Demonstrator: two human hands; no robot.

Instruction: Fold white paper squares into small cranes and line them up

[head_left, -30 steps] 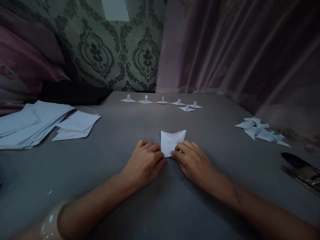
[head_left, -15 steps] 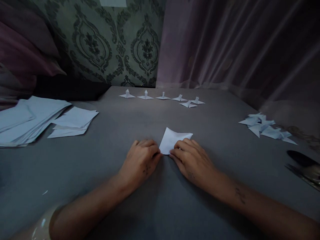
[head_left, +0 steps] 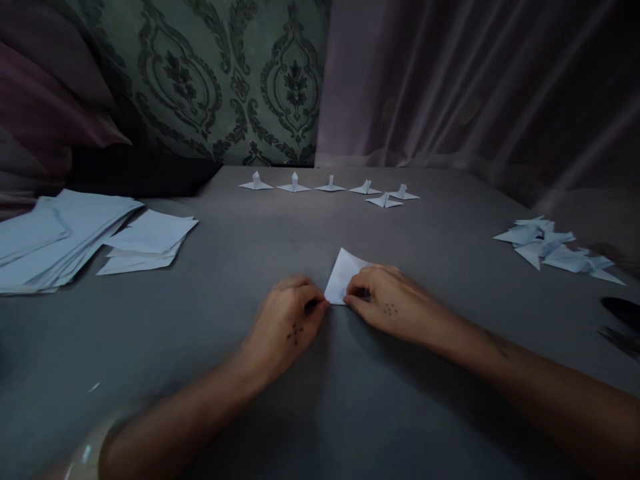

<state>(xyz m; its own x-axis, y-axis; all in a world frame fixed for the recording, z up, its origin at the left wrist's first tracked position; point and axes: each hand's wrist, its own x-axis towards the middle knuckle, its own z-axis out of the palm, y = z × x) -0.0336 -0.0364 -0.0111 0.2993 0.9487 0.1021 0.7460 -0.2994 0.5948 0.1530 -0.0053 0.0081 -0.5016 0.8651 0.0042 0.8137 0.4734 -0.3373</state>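
A small folded sheet of white paper lies on the grey surface between my hands, its far corner lifted to a point. My left hand pinches the paper's near left corner between thumb and fingertips. With thumb and forefinger closed together, my right hand grips the near edge just to the right, its other fingers covering the paper's right side. Folds under the right hand are hidden.
Several folded paper figures stand in a row at the back. More folded paper pieces are heaped at the right, near a dark object. Square sheets and a stack of larger paper lie at the left.
My right hand has turned, and its thumb and forefinger now pinch the near edge; the paper's right corner is now covered. The left hand stays at its corner. The view has shifted slightly.
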